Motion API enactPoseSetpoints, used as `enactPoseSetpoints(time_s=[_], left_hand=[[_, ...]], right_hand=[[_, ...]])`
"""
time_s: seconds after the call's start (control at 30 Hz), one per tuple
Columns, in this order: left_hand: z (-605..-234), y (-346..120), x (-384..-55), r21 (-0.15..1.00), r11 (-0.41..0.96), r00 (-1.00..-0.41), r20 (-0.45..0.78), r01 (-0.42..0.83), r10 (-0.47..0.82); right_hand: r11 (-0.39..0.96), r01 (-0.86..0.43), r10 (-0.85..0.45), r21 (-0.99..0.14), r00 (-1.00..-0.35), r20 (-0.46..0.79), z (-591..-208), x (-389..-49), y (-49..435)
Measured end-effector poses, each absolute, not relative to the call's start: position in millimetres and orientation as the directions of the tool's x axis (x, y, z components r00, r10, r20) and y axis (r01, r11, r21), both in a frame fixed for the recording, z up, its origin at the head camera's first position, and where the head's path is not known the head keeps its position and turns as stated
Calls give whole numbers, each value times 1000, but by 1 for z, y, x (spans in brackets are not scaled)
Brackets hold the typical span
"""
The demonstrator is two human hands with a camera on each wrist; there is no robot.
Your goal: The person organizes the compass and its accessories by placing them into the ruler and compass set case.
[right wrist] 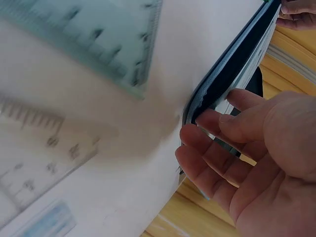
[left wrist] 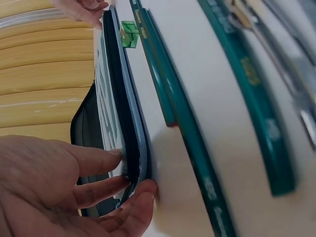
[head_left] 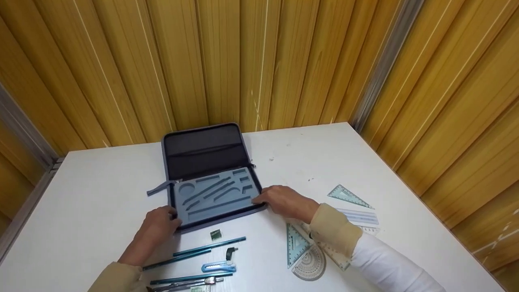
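An open zippered case [head_left: 202,148] lies on the white table, its dark lid leaning back near the wall. Its lower half holds a grey-blue foam insert [head_left: 211,206] with several shaped recesses that look unfilled. At the near left corner my left hand [head_left: 156,225] grips the case; the left wrist view has its thumb on the inner rim and fingers [left wrist: 143,202] round the outer edge. My right hand [head_left: 286,200] holds the near right corner, thumb over the rim, with its fingers [right wrist: 195,138] against the outer side. A strap [head_left: 159,188] sticks out left of the case.
Nearer me lie several dark green pencils [head_left: 209,246], a small green block [head_left: 215,234], a light-blue cutter-like tool [head_left: 219,266] and a metal compass [head_left: 190,284]. Beside my right forearm are set squares [head_left: 297,243], a protractor [head_left: 311,263] and a ruler [head_left: 359,216]. Yellow panelled walls [head_left: 251,65] border the table.
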State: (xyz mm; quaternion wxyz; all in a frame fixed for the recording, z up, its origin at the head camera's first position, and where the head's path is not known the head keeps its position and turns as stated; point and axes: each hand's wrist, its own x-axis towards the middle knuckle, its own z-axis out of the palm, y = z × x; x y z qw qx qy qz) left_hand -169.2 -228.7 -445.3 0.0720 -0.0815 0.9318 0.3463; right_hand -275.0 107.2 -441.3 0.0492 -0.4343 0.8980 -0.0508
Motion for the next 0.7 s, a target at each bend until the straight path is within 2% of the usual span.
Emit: enactPoseSetpoints(time_s=[0.37,0.7], left_hand=[[-445,-206,-185,588,794,-983,-174,-155,-63],[-442,-192,-193,585,797,-981,-186,-151,-49]], right_hand=[[673,-709,-729,-210,-684,-29,-438,-278,140],[688,-674,-706,-270,-708,-31,-441,-279,158]])
